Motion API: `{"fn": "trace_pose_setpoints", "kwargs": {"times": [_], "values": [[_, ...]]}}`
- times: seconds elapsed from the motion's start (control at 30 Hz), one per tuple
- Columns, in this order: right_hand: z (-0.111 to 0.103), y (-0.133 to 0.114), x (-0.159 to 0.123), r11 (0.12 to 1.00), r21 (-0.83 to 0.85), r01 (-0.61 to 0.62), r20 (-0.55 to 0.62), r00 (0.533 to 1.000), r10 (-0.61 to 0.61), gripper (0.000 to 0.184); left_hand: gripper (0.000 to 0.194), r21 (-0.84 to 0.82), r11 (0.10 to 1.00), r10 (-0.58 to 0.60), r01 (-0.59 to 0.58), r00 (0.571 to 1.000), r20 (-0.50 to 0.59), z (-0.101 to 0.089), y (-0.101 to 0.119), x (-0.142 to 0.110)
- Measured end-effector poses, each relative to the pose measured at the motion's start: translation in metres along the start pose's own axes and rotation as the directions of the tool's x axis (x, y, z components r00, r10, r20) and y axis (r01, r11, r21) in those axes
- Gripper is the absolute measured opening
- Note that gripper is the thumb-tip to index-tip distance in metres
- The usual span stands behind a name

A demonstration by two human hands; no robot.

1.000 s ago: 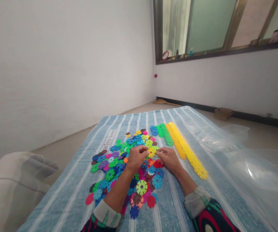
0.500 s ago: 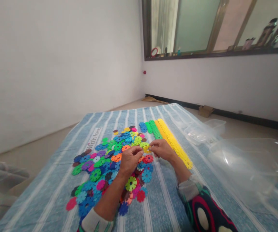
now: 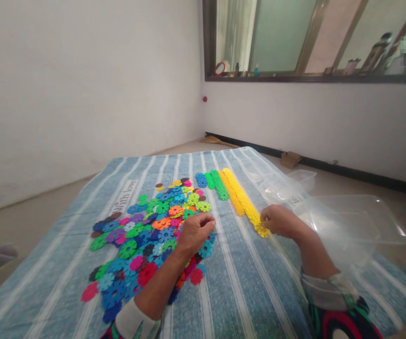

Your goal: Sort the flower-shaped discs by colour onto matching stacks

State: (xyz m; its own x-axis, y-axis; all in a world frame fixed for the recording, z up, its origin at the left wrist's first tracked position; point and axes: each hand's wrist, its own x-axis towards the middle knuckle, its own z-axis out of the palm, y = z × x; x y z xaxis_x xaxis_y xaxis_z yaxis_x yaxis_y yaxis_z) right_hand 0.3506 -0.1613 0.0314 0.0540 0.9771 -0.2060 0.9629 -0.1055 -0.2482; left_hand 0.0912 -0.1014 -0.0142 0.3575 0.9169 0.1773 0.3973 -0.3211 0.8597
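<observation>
Head cam view, so both of my hands are in the shot, well apart. My left hand [image 3: 194, 233] is over the right side of one big pile of flower-shaped discs [image 3: 128, 248], fingertips pinched together, and honestly I can't tell if there's a disc in them. My right hand [image 3: 281, 220] has its fingers at the near end of the yellow row [image 3: 245, 205], but whether they're gripping the last disc I can't tell.

Row count: five, side by side past the pile. That's one short blue row [image 3: 200, 180], two green rows [image 3: 220, 187] (one shorter, one longer), one orange-yellow row [image 3: 237, 207] and the one long yellow one. Loose discs overlap way too much to count, sorry. It's all lying on one striped blue cloth [image 3: 231, 278] with two printed words, "with love". Clear plastic containers [image 3: 351, 221] sit off to the right, exact number unclear, and there's one cardboard box [image 3: 290, 159] on the floor behind.
</observation>
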Motion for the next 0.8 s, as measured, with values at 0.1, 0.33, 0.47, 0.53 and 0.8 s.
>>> {"fn": "trace_pose_setpoints", "kwargs": {"times": [0.1, 0.33, 0.47, 0.53, 0.8], "values": [[0.005, 0.004, -0.002, 0.999, 0.038, -0.035, 0.045, 0.998, 0.033, 0.018, 0.019, 0.035, 0.999, 0.023, -0.026, 0.997, 0.076, 0.008, 0.009, -0.006], [0.023, 0.018, 0.001, 0.991, 0.084, -0.103, 0.009, 0.995, 0.103, 0.026, 0.02, 0.091, 0.99, 0.074, -0.104, 0.955, 0.286, 0.029, 0.019, -0.017], [0.038, 0.027, -0.002, 0.991, 0.041, -0.129, -0.059, 0.99, 0.132, 0.046, 0.02, 0.149, 0.98, 0.075, -0.135, 0.932, 0.355, 0.043, 0.022, -0.019], [0.044, 0.03, -0.002, 0.99, 0.019, -0.14, -0.068, 0.988, 0.141, 0.047, 0.018, 0.196, 0.969, 0.067, -0.152, 0.921, 0.383, 0.052, 0.023, -0.018], [0.052, 0.029, 0.005, 0.988, 0.077, -0.134, -0.046, 0.989, 0.137, 0.039, 0.013, 0.17, 0.982, 0.024, -0.08, 0.951, 0.307, 0.093, 0.025, 0.002]]}}
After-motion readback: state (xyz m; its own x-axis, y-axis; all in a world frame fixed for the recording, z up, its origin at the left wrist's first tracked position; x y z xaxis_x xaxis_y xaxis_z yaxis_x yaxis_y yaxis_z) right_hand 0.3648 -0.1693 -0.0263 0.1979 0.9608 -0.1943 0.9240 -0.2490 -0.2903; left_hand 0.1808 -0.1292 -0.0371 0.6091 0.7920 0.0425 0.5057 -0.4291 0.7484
